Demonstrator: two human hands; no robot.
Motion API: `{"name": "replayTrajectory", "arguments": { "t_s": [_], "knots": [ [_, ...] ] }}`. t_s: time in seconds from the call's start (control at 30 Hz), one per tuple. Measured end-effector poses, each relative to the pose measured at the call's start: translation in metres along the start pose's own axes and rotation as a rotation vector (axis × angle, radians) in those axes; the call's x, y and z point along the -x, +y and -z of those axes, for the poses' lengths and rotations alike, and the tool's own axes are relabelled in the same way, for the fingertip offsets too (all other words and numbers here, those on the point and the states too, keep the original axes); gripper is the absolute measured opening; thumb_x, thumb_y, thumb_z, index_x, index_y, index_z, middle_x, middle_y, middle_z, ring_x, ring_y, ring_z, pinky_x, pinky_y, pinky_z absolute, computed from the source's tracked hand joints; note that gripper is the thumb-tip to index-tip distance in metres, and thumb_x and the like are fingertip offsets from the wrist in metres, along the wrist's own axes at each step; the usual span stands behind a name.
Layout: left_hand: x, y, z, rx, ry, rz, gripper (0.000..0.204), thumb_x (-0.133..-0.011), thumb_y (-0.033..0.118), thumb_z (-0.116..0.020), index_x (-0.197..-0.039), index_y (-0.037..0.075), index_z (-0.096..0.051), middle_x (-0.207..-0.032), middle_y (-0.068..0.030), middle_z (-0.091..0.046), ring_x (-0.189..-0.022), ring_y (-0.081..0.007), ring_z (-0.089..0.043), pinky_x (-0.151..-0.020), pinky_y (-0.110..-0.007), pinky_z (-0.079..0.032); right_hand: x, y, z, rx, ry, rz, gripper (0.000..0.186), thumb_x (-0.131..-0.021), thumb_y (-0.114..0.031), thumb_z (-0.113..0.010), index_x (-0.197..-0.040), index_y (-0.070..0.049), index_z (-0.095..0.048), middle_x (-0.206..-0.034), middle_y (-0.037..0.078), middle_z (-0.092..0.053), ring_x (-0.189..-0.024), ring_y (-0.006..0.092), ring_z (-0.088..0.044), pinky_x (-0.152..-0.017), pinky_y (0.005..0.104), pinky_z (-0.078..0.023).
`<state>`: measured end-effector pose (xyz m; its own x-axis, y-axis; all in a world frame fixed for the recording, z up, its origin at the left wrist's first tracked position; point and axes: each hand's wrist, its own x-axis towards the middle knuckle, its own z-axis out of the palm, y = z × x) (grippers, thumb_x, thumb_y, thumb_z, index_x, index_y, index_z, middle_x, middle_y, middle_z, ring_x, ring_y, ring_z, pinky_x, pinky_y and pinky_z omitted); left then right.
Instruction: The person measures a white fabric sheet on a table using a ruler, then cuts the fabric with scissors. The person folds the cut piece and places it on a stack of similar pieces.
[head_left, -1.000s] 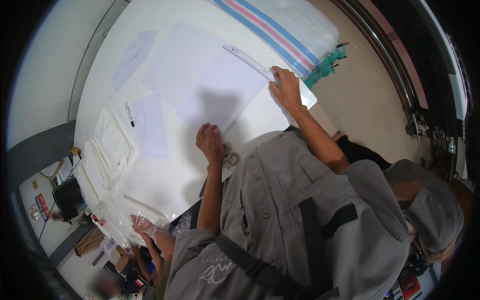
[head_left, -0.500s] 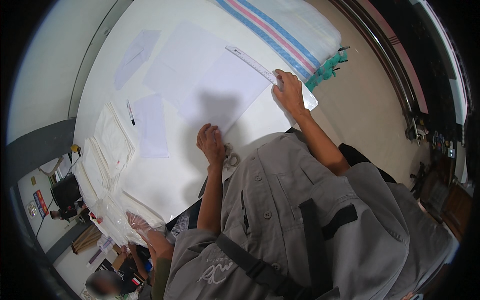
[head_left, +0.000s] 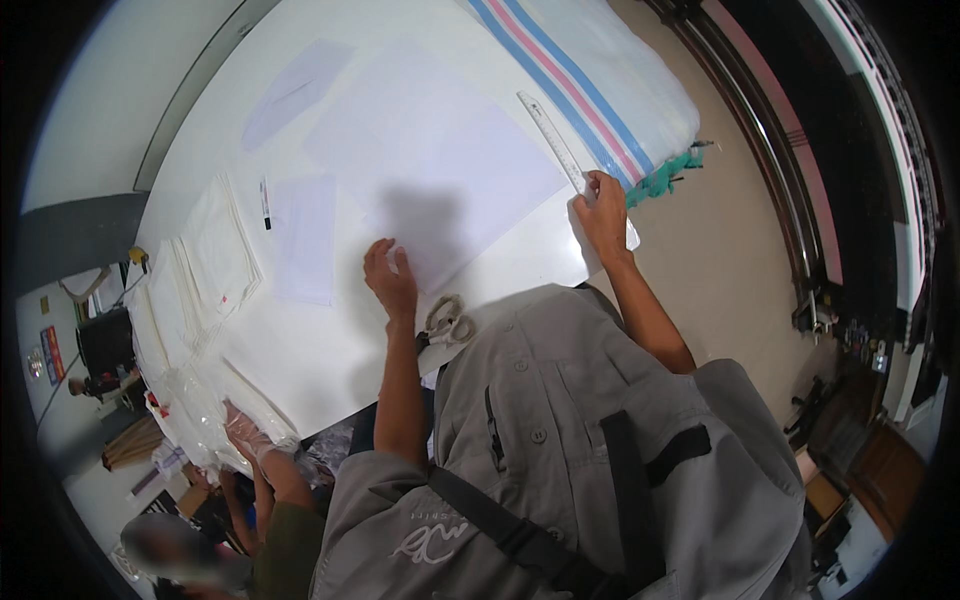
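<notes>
My right hand [head_left: 603, 218] pinches the lower end of a clear ruler [head_left: 550, 135], off the right edge of a large pale paper sheet [head_left: 490, 165] on the white table. Toward the sheet's near-left edge, my left hand [head_left: 391, 280] has its fingers apart and slightly curled, with nothing in them. Whether it touches the table I cannot tell. Beside that wrist, at the table's near edge, lies a pale looped item [head_left: 447, 320] whose kind is unclear. Left of the sheet are a narrow paper piece [head_left: 305, 245], a marker [head_left: 265, 204] and another cut paper piece [head_left: 297, 92].
A white woven sack [head_left: 640, 85] with blue and pink stripes lies at the table's far right. Folded white cloths [head_left: 215, 245] and clear plastic bags [head_left: 190, 400] cover the left side. There, another person's hand [head_left: 247, 435] rests by the plastic.
My right hand has drawn the ruler rightward off the sheet and turned it steeper. My left hand has moved left, away from the sheet's near corner. The head view has shifted slightly.
</notes>
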<state>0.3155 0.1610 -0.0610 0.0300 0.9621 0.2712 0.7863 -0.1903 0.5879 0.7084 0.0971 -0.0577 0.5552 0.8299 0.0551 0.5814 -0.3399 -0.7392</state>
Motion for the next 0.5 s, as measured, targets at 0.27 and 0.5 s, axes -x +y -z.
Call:
{"name": "replayTrajectory", "arguments": {
  "t_s": [0.27,0.5],
  "knots": [
    [-0.060,-0.044,0.002,-0.048,0.051,0.234,0.033,-0.103,0.017,-0.065,-0.134,0.006,-0.067,-0.137,-0.0119,-0.060,-0.130,-0.0327,-0.056,-0.109,-0.045,-0.045,-0.051,-0.029,0.004,0.212,-0.083,0.133,0.041,-0.088,-0.017,-0.074,-0.128,-0.013,-0.069,-0.115,0.012,-0.068,-0.109,0.0347,-0.064,-0.095,0.0494,-0.049],
    [-0.080,-0.028,-0.002,-0.190,-0.032,0.316,0.027,-0.102,0.017,-0.067,-0.125,0.008,-0.075,-0.133,-0.0084,-0.063,-0.123,-0.0302,-0.059,-0.108,-0.044,-0.046,-0.165,-0.069,-0.065,0.205,-0.241,0.544,0.023,-0.096,-0.015,-0.068,-0.117,-0.013,-0.077,-0.108,0.008,-0.072,-0.104,0.0300,-0.065,-0.093,0.0471,-0.048]
  ]
}}
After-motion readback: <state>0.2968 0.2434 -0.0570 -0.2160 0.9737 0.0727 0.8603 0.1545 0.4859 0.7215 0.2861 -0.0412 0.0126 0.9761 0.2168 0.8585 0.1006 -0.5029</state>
